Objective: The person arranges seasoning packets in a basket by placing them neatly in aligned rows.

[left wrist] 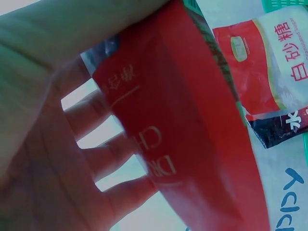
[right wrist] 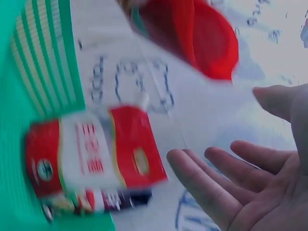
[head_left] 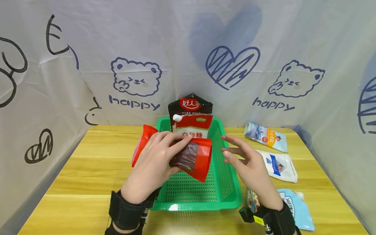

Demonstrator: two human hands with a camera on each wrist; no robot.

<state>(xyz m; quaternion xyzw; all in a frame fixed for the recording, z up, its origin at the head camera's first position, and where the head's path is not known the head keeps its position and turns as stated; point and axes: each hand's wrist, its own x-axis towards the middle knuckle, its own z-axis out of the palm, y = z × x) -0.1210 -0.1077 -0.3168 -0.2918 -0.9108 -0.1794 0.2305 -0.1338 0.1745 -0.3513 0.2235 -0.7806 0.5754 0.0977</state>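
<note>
There it is, the red windowed pouch [head_left: 192, 156], up over the green basket [head_left: 196, 206], gripped between the thumb and fingers of the left hand [head_left: 154, 158]! The right hand [head_left: 248, 161] hovers just beside it, fingers spread and loosely bent, holding nothing. Behind, a white-sugar bag [head_left: 192, 125] stands against a black packet [head_left: 191, 105], and more pouches [head_left: 265, 137] lie right on the wooden table [head_left: 97, 163].

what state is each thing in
Red bag, held up, tilted
Left hand, gripping that bag
Right hand, holding nothing
Green basket, partly filled
Sugar pouch, upright, white cap on
Black pouch, upright behind it
Blue-and-orange pouch, lying flat
White pouch, lying flat
Light-blue pouch, partly hidden
Colourful pack, mostly hidden
</note>
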